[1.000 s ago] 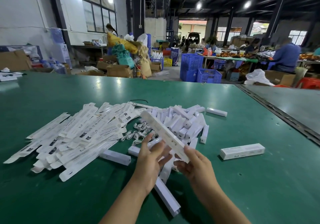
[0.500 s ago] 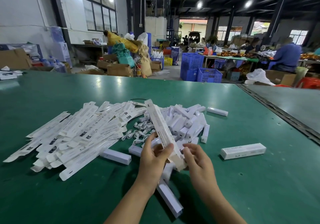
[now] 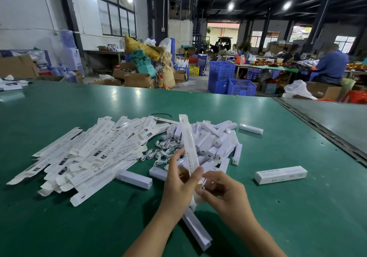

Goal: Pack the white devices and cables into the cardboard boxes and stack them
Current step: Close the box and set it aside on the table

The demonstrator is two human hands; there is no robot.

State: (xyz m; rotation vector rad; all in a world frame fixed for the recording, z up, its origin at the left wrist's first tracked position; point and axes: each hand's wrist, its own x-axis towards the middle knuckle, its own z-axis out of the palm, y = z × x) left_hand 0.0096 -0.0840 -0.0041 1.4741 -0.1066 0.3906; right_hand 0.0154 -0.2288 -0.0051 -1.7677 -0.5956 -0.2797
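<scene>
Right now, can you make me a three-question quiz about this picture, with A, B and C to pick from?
1. Where does the closed white box lie alone?
A. On the floor
B. On the table, to the right of the right hand
C. On a chair

2. What colour is the table?
A. Red
B. Yellow
C. Green

3. What is happening to the long white box?
A. The left hand and the right hand hold it up
B. It lies flat on the table, untouched
C. It is torn in two

Answers:
1 B: it sits by itself on the table, off to the right hand's right.
2 C: the whole top is green.
3 A: both hands grip its lower end, and the rest points up and away.
</scene>
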